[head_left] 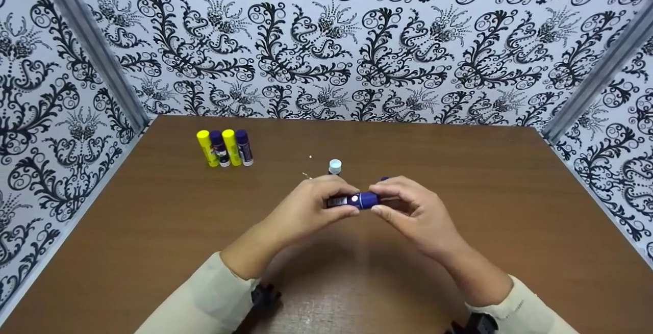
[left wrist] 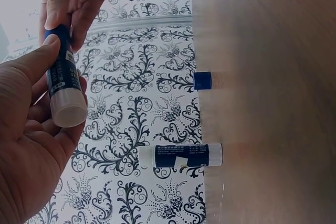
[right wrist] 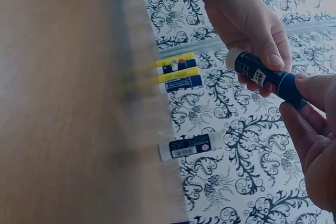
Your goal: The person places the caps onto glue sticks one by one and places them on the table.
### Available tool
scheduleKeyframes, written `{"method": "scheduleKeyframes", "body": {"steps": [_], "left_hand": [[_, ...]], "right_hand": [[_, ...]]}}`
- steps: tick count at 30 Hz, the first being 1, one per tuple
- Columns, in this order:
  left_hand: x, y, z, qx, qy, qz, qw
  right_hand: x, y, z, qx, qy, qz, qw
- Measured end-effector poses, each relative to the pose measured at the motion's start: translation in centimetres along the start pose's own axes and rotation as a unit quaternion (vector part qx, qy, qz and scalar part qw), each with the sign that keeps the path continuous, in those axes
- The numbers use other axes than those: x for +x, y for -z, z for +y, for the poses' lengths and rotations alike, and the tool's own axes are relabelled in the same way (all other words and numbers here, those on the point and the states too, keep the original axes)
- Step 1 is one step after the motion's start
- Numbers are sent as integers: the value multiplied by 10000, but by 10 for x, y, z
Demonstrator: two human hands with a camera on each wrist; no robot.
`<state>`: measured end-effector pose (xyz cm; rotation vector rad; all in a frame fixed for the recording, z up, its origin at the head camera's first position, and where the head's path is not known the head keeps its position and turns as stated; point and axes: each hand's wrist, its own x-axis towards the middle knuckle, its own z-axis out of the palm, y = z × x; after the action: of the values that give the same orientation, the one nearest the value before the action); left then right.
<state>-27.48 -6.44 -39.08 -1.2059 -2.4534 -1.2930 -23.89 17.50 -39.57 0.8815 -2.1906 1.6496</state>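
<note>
A dark blue glue stick (head_left: 366, 200) with a white base (left wrist: 69, 111) lies across between both hands, held above the table. My left hand (head_left: 301, 206) grips its labelled body between thumb and fingers. With thumb and fingertips, my right hand (head_left: 423, 216) pinches the blue cap end (right wrist: 291, 92). Just beyond the hands stands a second glue stick (head_left: 334, 166), uncapped, its pale glue showing; my left hand hides its lower part in the head view. Behind the right hand's fingers is a loose blue cap (left wrist: 202, 81), mostly covered in the head view.
Several capped glue sticks, yellow ones (head_left: 206, 148) alternating with dark blue ones (head_left: 244, 148), stand in a row at the back left. Small pale crumbs (head_left: 306, 175) lie near the uncapped stick. Patterned walls (head_left: 326, 43) border the brown table (head_left: 153, 222) at the back and sides.
</note>
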Motion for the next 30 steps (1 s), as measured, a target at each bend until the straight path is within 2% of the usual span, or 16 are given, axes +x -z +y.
{"method": "scheduleKeyframes", "body": {"steps": [5,11,19,24,30], "left_hand": [[-1,2,0,-100,106,143,9998],[-1,8,-1,-363,437,411,9975],[0,13,2,-553,522,707,9946],[0,14,2,-621,555,786,9934],[1,17,1,-726,548,940,9914]], "right_hand": [[7,1,-3,-215,-12,-25,9998],[15,5,-3,-662,-148,91,9977],[29,20,6,-374,-508,552,9965],[37,26,17,-390,-767,806,9930],[43,28,34,-498,-1056,925,9888]]}}
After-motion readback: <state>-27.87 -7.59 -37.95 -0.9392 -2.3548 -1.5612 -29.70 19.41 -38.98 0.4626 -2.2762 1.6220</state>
